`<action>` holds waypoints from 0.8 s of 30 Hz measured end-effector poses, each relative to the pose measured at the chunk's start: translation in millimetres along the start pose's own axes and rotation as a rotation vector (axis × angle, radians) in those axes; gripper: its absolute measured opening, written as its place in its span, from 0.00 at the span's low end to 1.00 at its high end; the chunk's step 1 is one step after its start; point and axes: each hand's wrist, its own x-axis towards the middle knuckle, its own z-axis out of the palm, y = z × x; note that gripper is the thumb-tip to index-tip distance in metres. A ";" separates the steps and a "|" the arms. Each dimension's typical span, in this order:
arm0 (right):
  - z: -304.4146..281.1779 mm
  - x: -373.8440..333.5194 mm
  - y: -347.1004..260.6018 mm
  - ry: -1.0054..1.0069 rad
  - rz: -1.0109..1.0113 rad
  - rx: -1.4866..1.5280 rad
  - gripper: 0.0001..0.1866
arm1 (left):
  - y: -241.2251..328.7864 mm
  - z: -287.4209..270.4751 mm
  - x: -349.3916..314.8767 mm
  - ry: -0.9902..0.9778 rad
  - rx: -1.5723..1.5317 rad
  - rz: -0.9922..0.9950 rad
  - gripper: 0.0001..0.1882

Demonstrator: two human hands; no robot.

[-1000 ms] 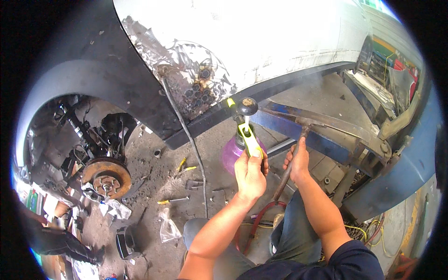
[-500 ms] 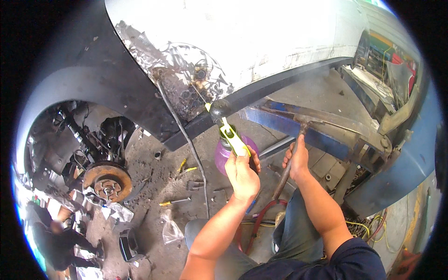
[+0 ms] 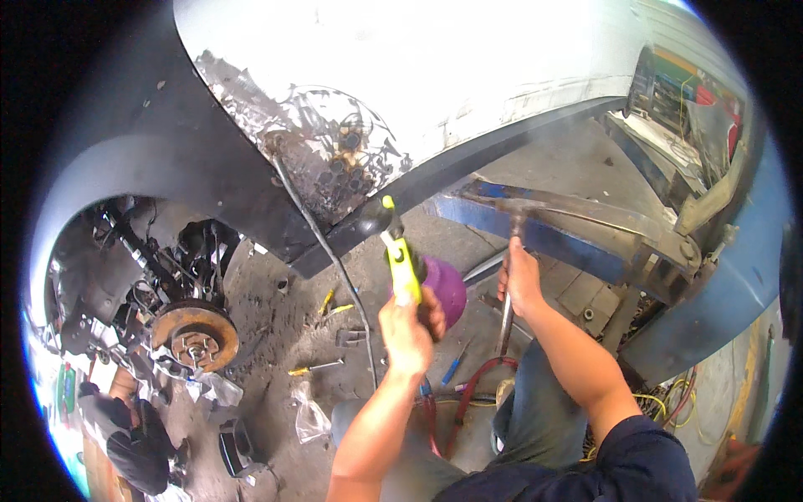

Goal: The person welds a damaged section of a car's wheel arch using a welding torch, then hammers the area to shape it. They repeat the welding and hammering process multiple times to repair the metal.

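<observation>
My left hand (image 3: 406, 335) is closed round the yellow-green trigger grip of a spray bottle (image 3: 443, 293). Its purple body hangs behind my fingers, and a black knob sticks out near the nozzle, just below the white car door (image 3: 502, 67). In front of it the door's lower corner (image 3: 339, 171) is scorched, blackened and dented. My right hand (image 3: 523, 280) grips the shaft of what looks like a hammer (image 3: 507, 322), held nearly upright, head on top. A thin dark rod (image 3: 322, 234) leans from the damaged spot down to the floor.
A blue lift arm (image 3: 569, 238) lies under the sill at the right. At the left, a rusty brake disc (image 3: 194, 335) shows in the open wheel arch. A screwdriver (image 3: 316, 366), a plastic bag (image 3: 309, 414) and a red hose (image 3: 464, 393) lie on the floor. Another person (image 3: 134, 439) bends low.
My left hand and the spray bottle have shifted left and tilted; the thin jet seen before from the nozzle no longer shows. The hammer stands more upright. The other person has moved.
</observation>
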 end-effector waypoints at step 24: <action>199.7 106.5 4.6 -0.027 -0.870 -0.337 0.25 | 8.7 -92.6 -23.5 -0.087 -0.175 -0.013 0.34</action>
